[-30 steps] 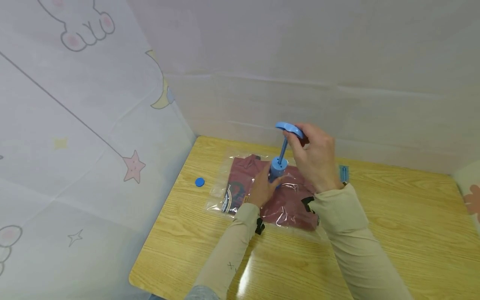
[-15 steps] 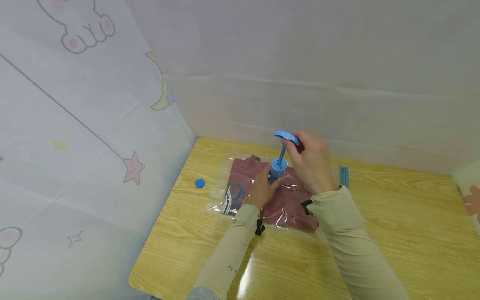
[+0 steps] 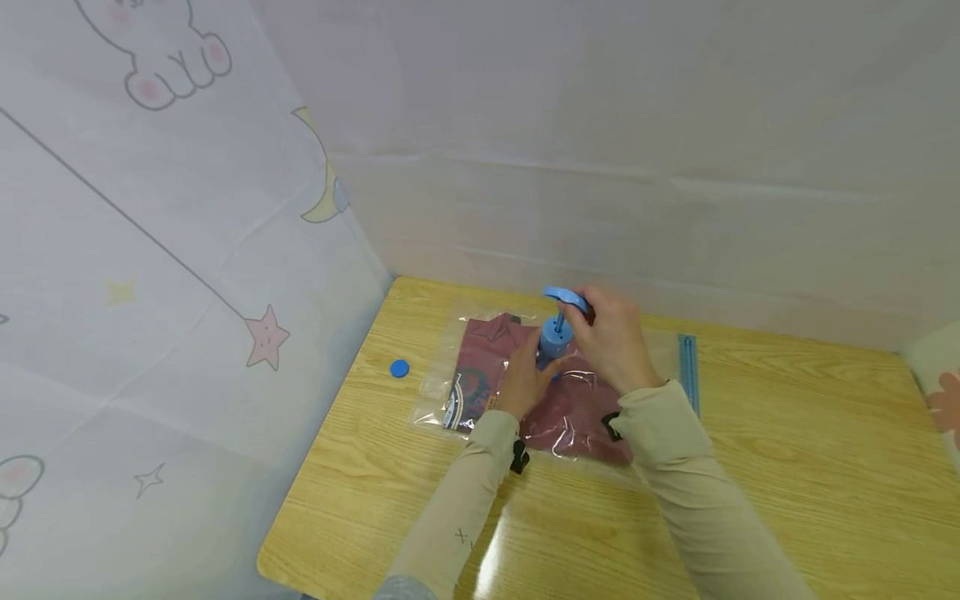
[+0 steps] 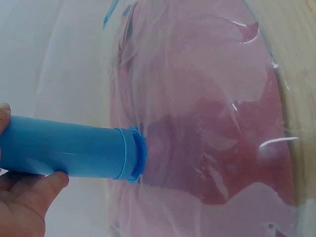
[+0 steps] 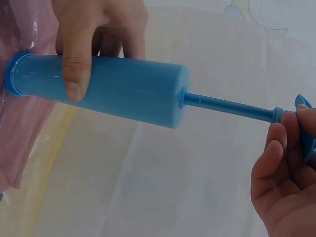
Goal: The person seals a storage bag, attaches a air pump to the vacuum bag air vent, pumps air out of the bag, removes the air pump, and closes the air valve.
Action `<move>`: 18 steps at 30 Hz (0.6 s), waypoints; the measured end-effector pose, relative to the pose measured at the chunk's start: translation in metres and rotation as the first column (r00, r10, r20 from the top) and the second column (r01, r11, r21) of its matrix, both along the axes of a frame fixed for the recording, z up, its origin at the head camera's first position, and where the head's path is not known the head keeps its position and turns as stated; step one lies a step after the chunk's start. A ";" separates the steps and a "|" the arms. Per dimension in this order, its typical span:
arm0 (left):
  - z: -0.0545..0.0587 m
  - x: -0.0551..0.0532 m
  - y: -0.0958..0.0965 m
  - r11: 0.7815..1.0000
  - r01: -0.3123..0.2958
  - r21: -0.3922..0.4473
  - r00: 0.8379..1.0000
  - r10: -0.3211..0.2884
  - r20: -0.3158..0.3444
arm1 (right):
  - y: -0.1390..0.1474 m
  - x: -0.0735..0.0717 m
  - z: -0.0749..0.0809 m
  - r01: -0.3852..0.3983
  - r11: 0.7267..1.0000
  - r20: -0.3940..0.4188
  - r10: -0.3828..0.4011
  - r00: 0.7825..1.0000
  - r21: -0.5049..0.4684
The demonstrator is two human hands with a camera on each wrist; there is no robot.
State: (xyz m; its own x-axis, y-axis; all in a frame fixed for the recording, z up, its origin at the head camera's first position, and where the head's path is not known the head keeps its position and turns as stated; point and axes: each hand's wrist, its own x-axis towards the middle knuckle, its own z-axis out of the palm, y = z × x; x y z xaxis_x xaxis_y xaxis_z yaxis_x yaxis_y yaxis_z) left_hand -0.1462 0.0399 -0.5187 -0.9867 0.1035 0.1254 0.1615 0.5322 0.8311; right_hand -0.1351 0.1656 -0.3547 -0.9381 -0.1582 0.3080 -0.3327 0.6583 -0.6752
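Observation:
A blue hand pump (image 3: 556, 335) stands upright on a clear plastic bag (image 3: 435, 392) that has a folded dark red garment (image 3: 577, 417) inside. My left hand (image 3: 522, 379) grips the pump's barrel (image 5: 123, 89), thumb on one side and fingers on the other. My right hand (image 3: 615, 337) holds the pump handle (image 3: 566, 297) at the top of the rod. Part of the rod (image 5: 227, 106) shows between handle and barrel. In the left wrist view the collar (image 4: 133, 154) at the pump's base meets the bag's surface.
A round blue cap (image 3: 400, 368) lies on the wooden table (image 3: 352, 467) left of the bag. A blue zip strip (image 3: 688, 371) runs along the bag's right end. Behind the table hangs a pale cloth wall (image 3: 525, 167), with another printed one (image 3: 210, 375) at the left.
My right hand has moved down with the handle, and less of the rod shows above the barrel. My left hand stays on the barrel. More of the blue zip strip is visible.

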 end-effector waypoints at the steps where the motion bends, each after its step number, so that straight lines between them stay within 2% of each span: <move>1: 0.000 0.000 0.000 1.000 0.000 -0.003 1.000 0.000 -0.004 | 0.000 0.000 -0.001 -0.001 1.000 0.003 0.001 1.000 0.004; 7: 0.001 -0.001 0.001 1.000 0.002 -0.017 1.000 -0.003 -0.023 | 0.002 -0.002 -0.008 -0.018 1.000 0.051 0.018 0.999 0.017; 11: 0.002 -0.001 0.001 1.000 0.001 -0.016 1.000 -0.001 -0.013 | 0.003 -0.005 -0.014 -0.035 0.999 0.088 0.032 0.996 0.024; 18: 0.003 0.000 0.000 1.000 -0.009 -0.025 1.000 0.009 0.009 | 0.004 -0.008 -0.024 -0.058 0.998 0.082 0.056 0.995 0.025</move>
